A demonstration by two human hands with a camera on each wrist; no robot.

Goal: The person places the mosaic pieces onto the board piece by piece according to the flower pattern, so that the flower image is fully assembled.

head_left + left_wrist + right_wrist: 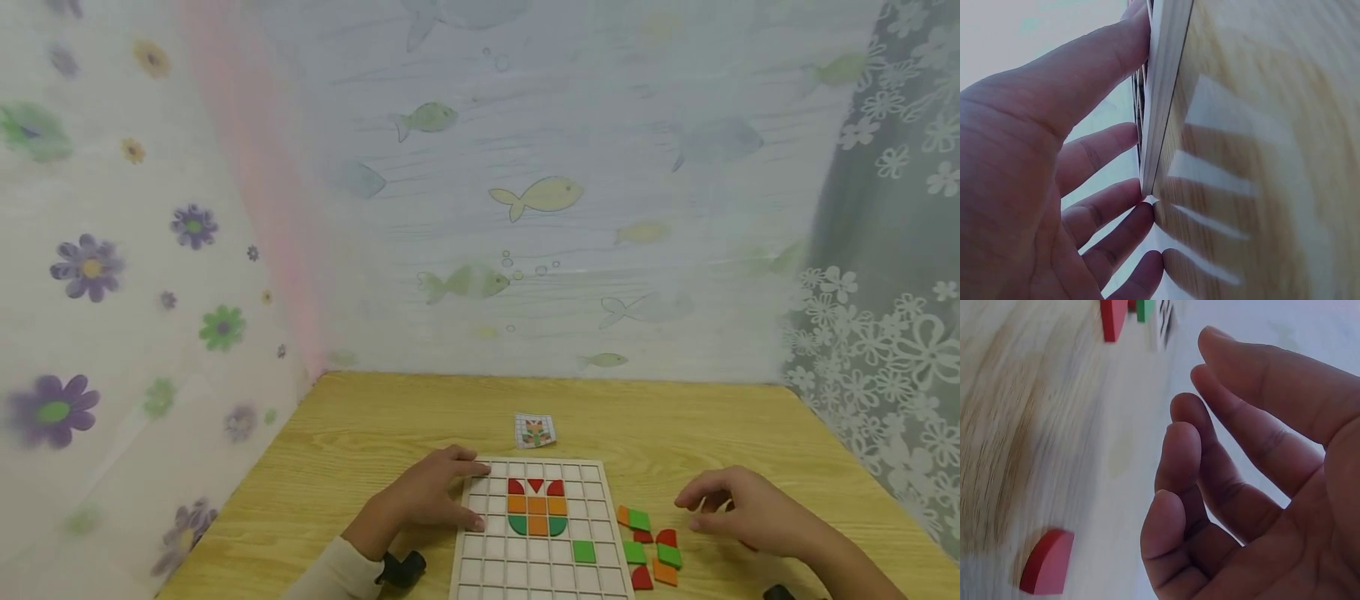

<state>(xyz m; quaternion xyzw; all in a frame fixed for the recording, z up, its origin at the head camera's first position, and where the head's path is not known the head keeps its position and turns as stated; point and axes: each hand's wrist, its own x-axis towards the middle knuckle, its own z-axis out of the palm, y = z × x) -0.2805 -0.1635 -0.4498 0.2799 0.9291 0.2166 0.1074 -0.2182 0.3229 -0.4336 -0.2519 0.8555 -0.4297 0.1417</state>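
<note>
A white gridded board [495,572] lies on the table. On it, a figure has red pieces [555,487] on top, orange squares [537,505] in the middle and below, and dark green rounded pieces [517,524] at the lower corners. Apart from it lies a light green square [583,552]. My left hand [423,498] rests at the board's left edge, thumb and fingertips touching it, fingers fairly straight. My right hand [742,508] hovers right of the loose pieces, fingers loosely bent, nothing between them. Below it, the right wrist view shows a red curved piece [1047,565].
Beside the board's right edge lie several loose pieces, among them a green square [633,552], an orange one [664,572] and a red one [641,577]. A small picture card [535,431] lies beyond the board. Patterned curtains [555,250] surround the wooden table [405,408].
</note>
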